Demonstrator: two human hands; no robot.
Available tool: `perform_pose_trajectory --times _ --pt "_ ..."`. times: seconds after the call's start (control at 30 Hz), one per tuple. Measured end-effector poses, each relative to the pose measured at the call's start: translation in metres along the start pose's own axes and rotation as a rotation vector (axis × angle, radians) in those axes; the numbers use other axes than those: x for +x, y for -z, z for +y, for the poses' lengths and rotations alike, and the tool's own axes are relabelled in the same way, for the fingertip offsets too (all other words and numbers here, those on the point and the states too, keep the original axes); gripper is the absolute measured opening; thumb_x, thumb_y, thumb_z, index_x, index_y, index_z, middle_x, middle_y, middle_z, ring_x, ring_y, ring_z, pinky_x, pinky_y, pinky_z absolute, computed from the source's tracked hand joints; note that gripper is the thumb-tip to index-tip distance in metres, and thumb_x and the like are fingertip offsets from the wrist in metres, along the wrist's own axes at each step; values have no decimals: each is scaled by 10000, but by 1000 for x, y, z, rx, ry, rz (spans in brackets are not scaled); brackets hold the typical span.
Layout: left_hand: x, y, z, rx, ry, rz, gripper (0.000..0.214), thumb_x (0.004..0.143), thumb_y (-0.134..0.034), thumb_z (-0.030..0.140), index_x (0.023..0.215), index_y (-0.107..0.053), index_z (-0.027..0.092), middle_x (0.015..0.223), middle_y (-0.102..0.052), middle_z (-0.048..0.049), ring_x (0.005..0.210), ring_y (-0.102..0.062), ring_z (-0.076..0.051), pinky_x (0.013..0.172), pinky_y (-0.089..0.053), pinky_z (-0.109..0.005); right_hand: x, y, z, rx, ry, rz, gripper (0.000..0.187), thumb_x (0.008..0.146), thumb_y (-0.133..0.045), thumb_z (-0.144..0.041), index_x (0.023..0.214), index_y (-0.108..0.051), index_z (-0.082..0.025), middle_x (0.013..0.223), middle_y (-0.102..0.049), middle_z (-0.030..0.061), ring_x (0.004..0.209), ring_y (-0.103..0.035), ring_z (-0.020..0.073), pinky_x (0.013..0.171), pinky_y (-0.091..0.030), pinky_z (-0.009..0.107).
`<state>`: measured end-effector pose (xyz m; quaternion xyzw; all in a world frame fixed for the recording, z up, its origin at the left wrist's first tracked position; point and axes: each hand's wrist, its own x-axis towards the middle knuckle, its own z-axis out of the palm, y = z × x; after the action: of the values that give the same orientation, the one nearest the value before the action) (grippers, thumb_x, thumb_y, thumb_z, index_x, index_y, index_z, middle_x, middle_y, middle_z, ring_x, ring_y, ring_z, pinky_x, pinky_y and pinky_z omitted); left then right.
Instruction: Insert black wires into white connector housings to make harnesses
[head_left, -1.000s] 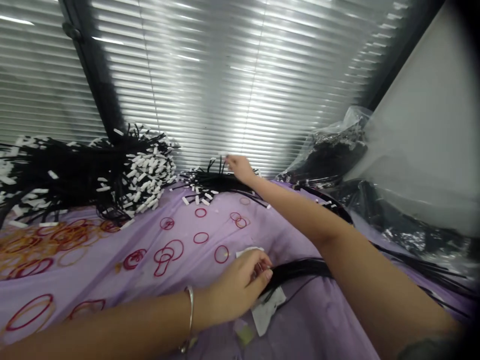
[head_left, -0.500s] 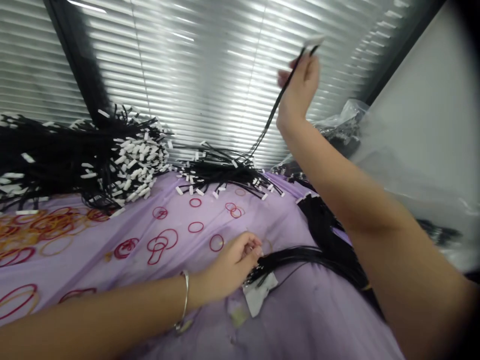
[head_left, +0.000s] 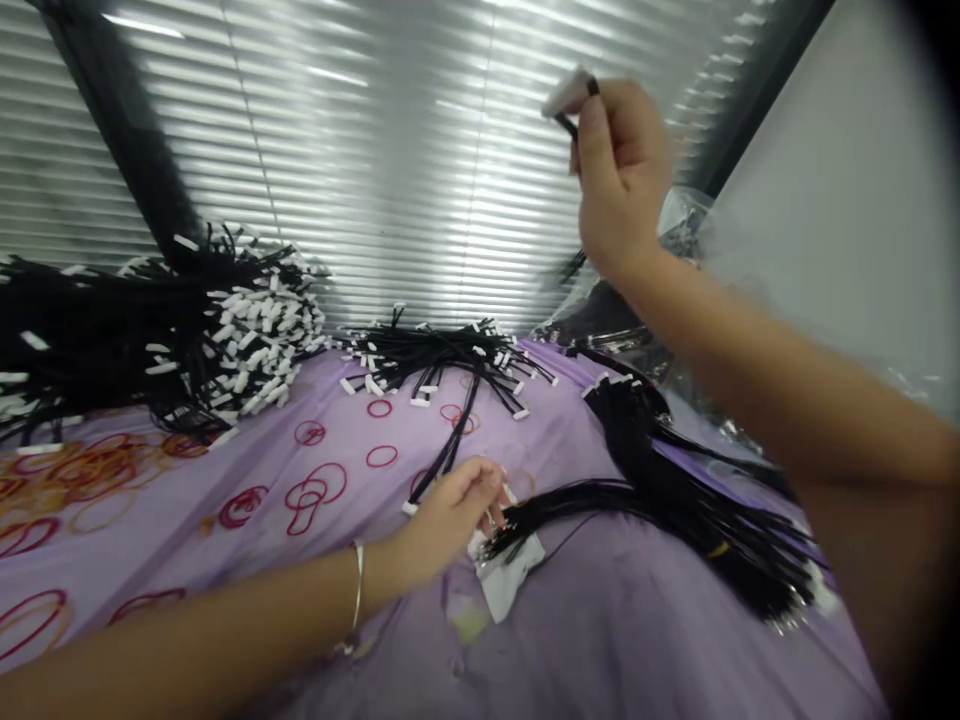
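Black cords (head_left: 450,355), rubber bands (head_left: 381,457), lilac cloth (head_left: 600,620), window blinds (head_left: 375,180)

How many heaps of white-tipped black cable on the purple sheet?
3: a big heap at left, a smaller spread at centre, a long bundle at right. More black cable sits in the plastic bag behind; others may be hidden.

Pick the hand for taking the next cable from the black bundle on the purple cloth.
Left, I'd judge: the left hand is down at the end of the cable bundle, while the right hand is raised high, pinching a black cable.
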<state>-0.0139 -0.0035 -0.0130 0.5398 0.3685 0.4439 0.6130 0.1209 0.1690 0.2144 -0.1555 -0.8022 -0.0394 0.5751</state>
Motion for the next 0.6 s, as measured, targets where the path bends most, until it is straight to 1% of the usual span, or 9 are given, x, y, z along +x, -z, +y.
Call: perform_pose_trajectory --times 0.03,0.07,0.1,0.17,0.2,0.3,0.37,0.5,0.6 --pt "1 0 3 -52 11 13 361 900 -443 505 918 -515 152 779 -573 -23 631 -550 -116 586 -431 -245 -12 7 -11 -52 67 -61 340 985 -269 -386 1054 -535 -185 1031 -522 16 1063 -480 126 987 -349 334" --pt "2 0 6 -108 23 29 391 911 -391 528 981 -494 158 819 -581 -34 640 -568 -123 582 -441 -250 -28 12 -21 -142 158 -209 374 977 -282 -408 1056 -574 -187 997 -534 18 1046 -491 148 973 -361 369" --pt "3 0 8 -165 35 43 424 921 -337 545 1063 -460 165 868 -591 -50 658 -590 -135 587 -455 -262 -48 15 -30 -184 202 -362 375 955 -346 -440 1011 -619 -190 935 -549 18 976 -518 158 927 -396 381" --pt "5 0 12 -261 63 66 460 935 -267 551 1165 -395 173 962 -609 -91 718 -632 -165 622 -484 -293 -97 14 -42 -216 205 -690 357 920 -436 -457 900 -666 -185 810 -554 21 802 -536 154 819 -453 378" --pt "6 0 12 -283 83 75 432 941 -292 523 1154 -405 164 992 -616 -108 750 -645 -175 651 -495 -304 -123 12 -47 -226 141 -788 320 927 -445 -413 927 -666 -182 793 -554 28 779 -532 157 791 -466 371" --pt "9 0 11 -241 135 93 230 918 -472 344 963 -502 121 929 -640 -105 756 -644 -152 710 -501 -286 -189 10 -54 -187 111 -832 274 934 -416 -223 1058 -659 -201 864 -578 64 821 -527 177 774 -475 363" --pt "9 -1 9 -178 142 100 140 883 -538 257 858 -528 119 793 -630 -53 671 -614 -117 668 -490 -251 -210 11 -57 -157 95 -812 305 932 -392 -178 1090 -652 -183 871 -569 79 813 -522 170 741 -484 329" --pt "8 -2 7 -71 116 129 139 851 -597 264 804 -563 137 561 -509 42 480 -468 -67 481 -367 -181 -211 17 -62 -73 -38 -766 299 947 -386 -195 1113 -635 -188 825 -540 51 755 -530 128 678 -493 253" --pt "8 -3 6 -40 101 196 135 873 -562 269 824 -559 143 628 -513 37 531 -493 -66 514 -401 -178 -206 24 -72 -168 -146 -709 255 924 -440 -215 1084 -636 -183 942 -555 89 882 -553 175 797 -497 342"
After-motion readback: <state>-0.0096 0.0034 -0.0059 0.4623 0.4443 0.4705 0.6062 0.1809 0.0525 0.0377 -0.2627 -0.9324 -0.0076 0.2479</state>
